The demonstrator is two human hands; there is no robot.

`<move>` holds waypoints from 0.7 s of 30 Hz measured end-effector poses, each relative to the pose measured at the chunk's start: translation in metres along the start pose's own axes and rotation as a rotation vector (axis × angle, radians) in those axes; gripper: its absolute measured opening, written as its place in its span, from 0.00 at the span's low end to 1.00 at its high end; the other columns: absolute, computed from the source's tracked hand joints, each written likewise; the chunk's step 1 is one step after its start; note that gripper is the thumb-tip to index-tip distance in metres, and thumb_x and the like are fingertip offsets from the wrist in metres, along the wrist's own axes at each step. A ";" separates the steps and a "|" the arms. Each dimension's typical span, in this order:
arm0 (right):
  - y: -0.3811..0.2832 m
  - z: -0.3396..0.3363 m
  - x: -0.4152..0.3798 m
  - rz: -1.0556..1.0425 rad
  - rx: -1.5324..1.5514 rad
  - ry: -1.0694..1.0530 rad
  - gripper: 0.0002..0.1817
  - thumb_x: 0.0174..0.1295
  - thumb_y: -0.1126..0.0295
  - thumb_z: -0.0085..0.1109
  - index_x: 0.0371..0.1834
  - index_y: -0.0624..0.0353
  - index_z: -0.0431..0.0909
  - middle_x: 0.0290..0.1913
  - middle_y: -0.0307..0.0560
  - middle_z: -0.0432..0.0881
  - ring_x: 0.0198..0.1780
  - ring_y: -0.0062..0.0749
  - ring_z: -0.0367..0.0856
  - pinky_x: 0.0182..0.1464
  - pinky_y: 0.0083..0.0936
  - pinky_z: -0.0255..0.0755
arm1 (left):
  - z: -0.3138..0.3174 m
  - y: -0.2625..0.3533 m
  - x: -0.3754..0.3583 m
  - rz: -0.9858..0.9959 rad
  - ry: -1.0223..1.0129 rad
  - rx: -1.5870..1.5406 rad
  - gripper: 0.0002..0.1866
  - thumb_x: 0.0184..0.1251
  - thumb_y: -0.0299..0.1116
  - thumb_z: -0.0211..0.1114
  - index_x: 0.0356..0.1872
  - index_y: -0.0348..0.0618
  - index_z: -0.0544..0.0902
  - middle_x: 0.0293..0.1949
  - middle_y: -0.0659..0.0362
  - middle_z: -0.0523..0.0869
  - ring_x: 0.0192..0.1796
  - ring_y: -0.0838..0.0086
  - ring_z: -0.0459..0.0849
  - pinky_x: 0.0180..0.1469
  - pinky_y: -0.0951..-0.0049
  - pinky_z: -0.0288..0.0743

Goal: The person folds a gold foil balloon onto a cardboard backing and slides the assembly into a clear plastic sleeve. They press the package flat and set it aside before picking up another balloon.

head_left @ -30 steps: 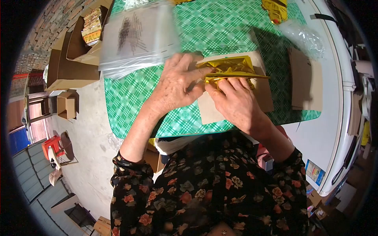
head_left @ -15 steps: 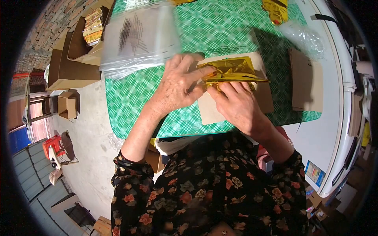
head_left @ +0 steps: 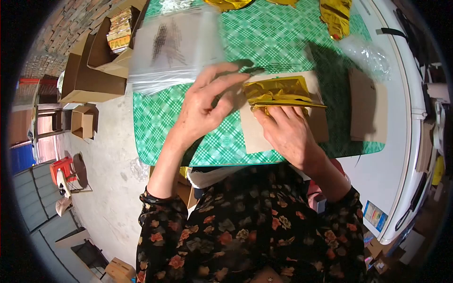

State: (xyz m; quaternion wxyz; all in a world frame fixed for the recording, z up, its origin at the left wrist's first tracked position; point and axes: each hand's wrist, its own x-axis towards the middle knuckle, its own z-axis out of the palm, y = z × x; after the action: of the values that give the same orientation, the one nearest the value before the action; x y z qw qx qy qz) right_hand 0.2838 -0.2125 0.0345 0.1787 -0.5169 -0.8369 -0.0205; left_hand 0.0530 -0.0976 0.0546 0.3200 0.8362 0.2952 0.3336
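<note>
A folded piece of shiny gold foil [head_left: 278,89] lies on a tan cardboard sheet [head_left: 255,134] on the table. My right hand [head_left: 292,134] is at the foil's near edge, its fingertips tucked beneath the raised fold and pressing there. My left hand [head_left: 207,104] hovers just left of the foil, fingers apart and holding nothing. Beyond my left hand is a stack of clear plastic bags [head_left: 188,47] with dark print.
More gold foil [head_left: 335,16] lies at the table's far side. On the right are crumpled clear plastic [head_left: 368,54] and another tan card piece [head_left: 368,106]. Open cardboard boxes [head_left: 94,78] stand left of the green plaid table cover [head_left: 165,127].
My left hand has let go of the foil and drawn back to the left, its fingers lifting. My right hand stays at the fold. The view has shifted slightly.
</note>
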 end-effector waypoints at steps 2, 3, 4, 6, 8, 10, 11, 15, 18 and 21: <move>-0.001 -0.001 0.001 -0.001 0.000 0.003 0.25 0.61 0.68 0.70 0.64 0.57 0.84 0.51 0.43 0.83 0.60 0.41 0.81 0.67 0.44 0.71 | -0.006 0.003 -0.005 0.010 0.041 0.023 0.28 0.63 0.20 0.69 0.66 0.45 0.88 0.65 0.50 0.86 0.65 0.54 0.87 0.66 0.60 0.84; -0.001 -0.001 0.001 -0.005 -0.003 0.011 0.26 0.61 0.69 0.70 0.64 0.57 0.84 0.51 0.43 0.83 0.59 0.41 0.81 0.67 0.44 0.71 | -0.005 0.005 -0.010 0.007 0.041 0.028 0.27 0.63 0.20 0.69 0.66 0.45 0.88 0.65 0.50 0.86 0.65 0.54 0.87 0.66 0.59 0.84; -0.001 -0.002 0.002 -0.006 -0.007 0.019 0.26 0.61 0.69 0.70 0.64 0.57 0.84 0.51 0.43 0.83 0.59 0.42 0.82 0.67 0.43 0.71 | -0.002 0.006 -0.015 0.006 0.039 0.031 0.27 0.63 0.21 0.69 0.65 0.45 0.88 0.65 0.50 0.86 0.65 0.53 0.87 0.66 0.58 0.84; 0.000 0.002 0.001 -0.009 -0.013 0.039 0.25 0.61 0.69 0.70 0.64 0.57 0.84 0.51 0.43 0.83 0.58 0.42 0.82 0.66 0.43 0.72 | 0.006 0.009 -0.026 -0.025 0.016 0.040 0.24 0.65 0.22 0.71 0.64 0.42 0.88 0.65 0.48 0.86 0.67 0.52 0.86 0.70 0.56 0.80; 0.000 0.002 0.000 -0.003 -0.011 0.037 0.25 0.61 0.69 0.70 0.64 0.57 0.85 0.52 0.43 0.83 0.58 0.42 0.82 0.66 0.43 0.73 | 0.012 0.006 -0.033 -0.048 0.034 0.134 0.23 0.65 0.24 0.75 0.63 0.44 0.89 0.62 0.50 0.86 0.64 0.52 0.85 0.68 0.55 0.80; -0.001 0.001 -0.001 0.006 0.003 0.015 0.24 0.61 0.69 0.70 0.64 0.57 0.85 0.52 0.43 0.83 0.58 0.41 0.82 0.65 0.43 0.74 | 0.015 0.004 -0.034 -0.039 0.054 0.236 0.22 0.66 0.26 0.75 0.62 0.45 0.90 0.60 0.52 0.86 0.62 0.53 0.84 0.66 0.54 0.78; -0.002 0.000 -0.001 0.019 0.028 0.008 0.25 0.60 0.72 0.71 0.63 0.57 0.85 0.52 0.44 0.84 0.57 0.42 0.83 0.65 0.44 0.74 | 0.015 0.004 -0.032 -0.023 0.056 0.298 0.21 0.66 0.27 0.76 0.61 0.46 0.91 0.59 0.53 0.86 0.62 0.54 0.83 0.65 0.54 0.77; -0.004 0.001 -0.001 0.033 0.073 0.024 0.26 0.57 0.77 0.73 0.63 0.59 0.86 0.51 0.46 0.84 0.56 0.45 0.84 0.66 0.45 0.75 | 0.018 0.000 -0.026 0.055 0.051 0.454 0.18 0.67 0.30 0.76 0.59 0.48 0.92 0.56 0.55 0.85 0.61 0.56 0.81 0.64 0.54 0.74; -0.001 0.005 -0.003 0.017 0.020 0.020 0.26 0.59 0.71 0.72 0.64 0.56 0.85 0.52 0.43 0.84 0.56 0.42 0.83 0.63 0.43 0.75 | 0.019 0.000 -0.023 0.054 0.028 0.488 0.18 0.68 0.31 0.77 0.58 0.49 0.93 0.57 0.56 0.85 0.62 0.57 0.80 0.64 0.54 0.73; -0.001 0.006 -0.004 0.011 -0.013 0.016 0.28 0.60 0.68 0.71 0.66 0.55 0.84 0.53 0.41 0.83 0.57 0.40 0.83 0.63 0.43 0.75 | 0.020 -0.001 -0.020 0.088 0.042 0.513 0.18 0.69 0.33 0.77 0.59 0.49 0.93 0.57 0.57 0.85 0.62 0.57 0.80 0.64 0.53 0.73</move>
State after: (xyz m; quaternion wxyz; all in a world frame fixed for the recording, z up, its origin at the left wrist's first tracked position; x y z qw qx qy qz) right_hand 0.2825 -0.2151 0.0279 0.1823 -0.5222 -0.8326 -0.0290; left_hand 0.0554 -0.1180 0.0357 0.0766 0.8949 0.3401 0.2785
